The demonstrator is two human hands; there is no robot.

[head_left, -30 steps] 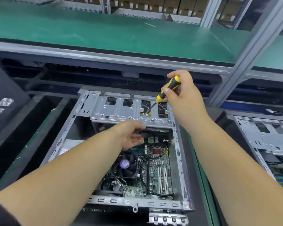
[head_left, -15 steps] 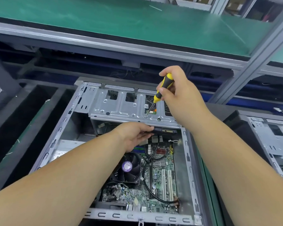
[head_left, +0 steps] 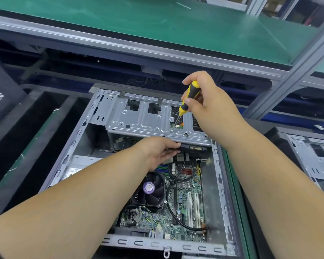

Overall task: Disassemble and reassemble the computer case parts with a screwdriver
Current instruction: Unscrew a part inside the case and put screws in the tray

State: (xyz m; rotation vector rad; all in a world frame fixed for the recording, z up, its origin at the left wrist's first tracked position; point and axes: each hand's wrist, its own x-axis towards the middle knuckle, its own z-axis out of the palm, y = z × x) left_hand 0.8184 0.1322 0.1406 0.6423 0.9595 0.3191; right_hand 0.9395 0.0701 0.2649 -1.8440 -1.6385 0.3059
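Head cam is looking down on a green-matted shelf (head_left: 176,28) with a grey metal frame, running across the top of the shot. Below it sits the open computer case (head_left: 223,193), side panel off, lying flat on the desk (head_left: 238,212), which shows as a green strip along the case's right edge. A second opened case (head_left: 314,157) is off to the right, partly cut off by the frame.

Inside the main case, the silver drive cage (head_left: 150,122) spans the far end, and the green motherboard (head_left: 187,202) fills the near half. The black CPU fan (head_left: 150,191) with a purple sticker sits left of centre on the board, and a black cable (head_left: 174,217) loops past it down toward the near right corner.

Right hand (head_left: 204,107) is wrapped around the yellow-and-black screwdriver (head_left: 188,99), shaft angled down and left, tip sitting on a screw (head_left: 171,130) on top of the cage near its front edge. Left hand (head_left: 157,152) is tucked just under the front lip of the cage, fingers curled around a dark flat part (head_left: 193,147) sticking out there. Looks like a drive, but honestly it's too hidden to be sure.
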